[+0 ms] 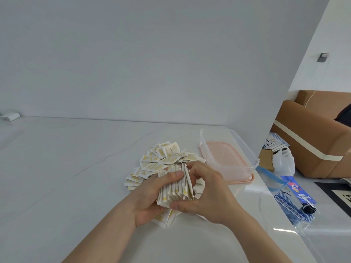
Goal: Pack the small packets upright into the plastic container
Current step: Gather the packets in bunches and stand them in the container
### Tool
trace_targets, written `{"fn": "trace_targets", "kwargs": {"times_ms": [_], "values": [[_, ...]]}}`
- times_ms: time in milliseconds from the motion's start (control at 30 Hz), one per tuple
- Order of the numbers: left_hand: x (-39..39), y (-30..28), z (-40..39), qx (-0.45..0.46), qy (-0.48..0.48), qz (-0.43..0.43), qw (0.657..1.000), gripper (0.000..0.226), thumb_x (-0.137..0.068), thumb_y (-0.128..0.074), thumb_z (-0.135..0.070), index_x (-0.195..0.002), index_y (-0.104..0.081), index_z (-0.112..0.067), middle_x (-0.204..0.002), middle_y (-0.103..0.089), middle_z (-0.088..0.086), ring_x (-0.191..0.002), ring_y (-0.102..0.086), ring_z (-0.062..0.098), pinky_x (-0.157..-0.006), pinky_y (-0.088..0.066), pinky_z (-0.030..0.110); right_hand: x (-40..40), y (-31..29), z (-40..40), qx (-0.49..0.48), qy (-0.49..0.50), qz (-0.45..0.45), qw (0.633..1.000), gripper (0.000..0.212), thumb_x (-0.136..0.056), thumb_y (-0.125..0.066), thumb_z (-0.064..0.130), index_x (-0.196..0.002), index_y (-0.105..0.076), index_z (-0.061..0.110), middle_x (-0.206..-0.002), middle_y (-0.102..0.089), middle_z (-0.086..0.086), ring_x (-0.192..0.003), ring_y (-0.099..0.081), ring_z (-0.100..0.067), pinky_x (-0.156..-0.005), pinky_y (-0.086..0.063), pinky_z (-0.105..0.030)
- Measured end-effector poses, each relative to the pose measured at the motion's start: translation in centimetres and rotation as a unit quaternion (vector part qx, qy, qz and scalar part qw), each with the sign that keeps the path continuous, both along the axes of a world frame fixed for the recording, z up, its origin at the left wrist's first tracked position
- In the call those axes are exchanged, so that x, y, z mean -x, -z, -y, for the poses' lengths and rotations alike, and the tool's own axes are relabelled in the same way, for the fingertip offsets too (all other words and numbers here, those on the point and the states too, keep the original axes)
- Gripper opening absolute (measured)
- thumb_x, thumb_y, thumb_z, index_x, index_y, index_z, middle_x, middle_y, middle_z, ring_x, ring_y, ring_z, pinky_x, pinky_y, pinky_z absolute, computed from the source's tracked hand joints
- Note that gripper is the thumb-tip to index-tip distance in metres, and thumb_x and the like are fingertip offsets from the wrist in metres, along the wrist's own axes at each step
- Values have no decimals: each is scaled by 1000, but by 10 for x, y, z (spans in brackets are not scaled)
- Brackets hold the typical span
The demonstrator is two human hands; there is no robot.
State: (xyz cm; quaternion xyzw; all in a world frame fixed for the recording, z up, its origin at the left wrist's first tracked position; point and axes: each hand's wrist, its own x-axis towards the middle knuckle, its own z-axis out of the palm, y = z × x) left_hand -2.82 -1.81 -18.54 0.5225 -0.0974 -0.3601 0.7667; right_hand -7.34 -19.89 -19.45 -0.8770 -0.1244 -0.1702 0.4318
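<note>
Two bare hands meet over the white marbled counter (76,168), near its right end. Left hand (152,194) cups a bundle of small white paper packets with yellow print (174,188), fingers curled under it and thumb pressed across the top. Packets in the bundle stand on edge, face to face, fanned slightly. Right hand (207,192) grips the same bundle from the right side: thumb on the near lower edge, fingers curled over the far side. Both hands closed on the bundle.

Loose pile of the same white-and-yellow packets (161,160) lies flat on the counter just beyond and beneath the hands, overlapping one another; a few more show under the left wrist.

Clear rectangular plastic container (245,149) sits on the counter to the right of the pile, near the counter's right edge. It rests on a pale pink lid (241,180), whose rim shows at the near side. No packets visible inside the container.

Off the counter's right edge: a blue-and-white printed zip bag (292,202), a white plastic bag (284,162), a brown cardboard box with pale tape (313,141). Small white device (9,116) at the far left by the wall.
</note>
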Motion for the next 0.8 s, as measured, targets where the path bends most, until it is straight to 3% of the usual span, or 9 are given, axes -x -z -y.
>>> {"fn": "trace_targets", "kwargs": {"times_ms": [67, 133, 267, 333, 400, 467, 567, 633, 800], "values": [[0, -1, 0, 9, 6, -6, 1000, 45, -86, -75, -32, -124, -72, -7, -117, -72, 16, -101, -72, 30, -79, -59, 36, 1, -1, -2, -13, 13, -17, 1000, 62, -49, -99, 45, -81, -51, 22, -94, -67, 17, -89, -62, -6, -75, -52, -26], [1, -1, 1, 19, 10, -12, 1000, 46, -87, -75, -32, -125, -72, -8, -119, -72, 17, -103, -71, 30, -81, -59, 36, 2, -3, -3, -26, 21, -30, 999, 66, -49, -101, 41, -92, -52, 29, -91, -64, 22, -82, -58, -3, -71, -47, -15], [7, -2, 5, 25, 10, -20, 999, 33, -94, -68, -26, -124, -74, -11, -125, -73, 16, -106, -73, 29, -83, -62, 37, 2, -3, -1, 4, -5, -60, 998, 109, -49, -99, 51, -140, -39, 52, -124, -56, 25, -117, -56, 0, -95, -47, -17], [9, 0, 8, 9, 0, -24, 1000, 32, -92, -70, -29, -118, -76, -12, -126, -72, 17, -112, -72, 31, -92, -59, 42, 0, 1, -2, 61, -22, -44, 997, 102, -51, -98, 56, -139, -48, 46, -125, -51, 26, -125, -48, -2, -104, -44, -22], [10, 3, 10, 6, -9, -34, 999, 37, -91, -72, -36, -120, -76, -12, -130, -71, 17, -120, -69, 33, -102, -53, 47, 0, 3, -3, 79, -32, -32, 996, 89, -52, -98, 55, -129, -55, 41, -120, -51, 24, -123, -47, -4, -103, -42, -22], [11, 2, 13, 7, -24, -45, 999, 41, -92, -68, -42, -120, -76, -14, -129, -72, 14, -120, -69, 31, -101, -56, 45, -1, 5, -4, 71, -30, -27, 997, 86, -52, -98, 52, -126, -56, 41, -118, -52, 25, -121, -49, -3, -101, -41, -18], [15, -2, 16, 25, -44, -59, 997, 39, -98, -58, -46, -114, -79, -17, -125, -74, 10, -114, -72, 26, -87, -61, 38, 0, 7, -6, 56, -20, -21, 998, 94, -51, -100, 48, -129, -49, 47, -119, -48, 38, -121, -47, 1, -98, -37, -9], [16, -3, 17, 34, -52, -59, 996, 43, -100, -53, -49, -118, -78, -18, -126, -74, 9, -116, -72, 25, -92, -58, 39, 0, 7, -7, 55, -15, -23, 998, 101, -49, -101, 46, -136, -49, 44, -118, -46, 41, -121, -46, 0, -98, -35, -6], [18, -3, 18, 30, -56, -47, 997, 40, -97, -58, -49, -117, -78, -20, -126, -74, 9, -117, -71, 25, -102, -52, 45, -1, 7, -5, 61, -14, -46, 997, 111, -48, -101, 47, -142, -41, 48, -126, -50, 20, -124, -44, 2, -99, -36, -8]]}}
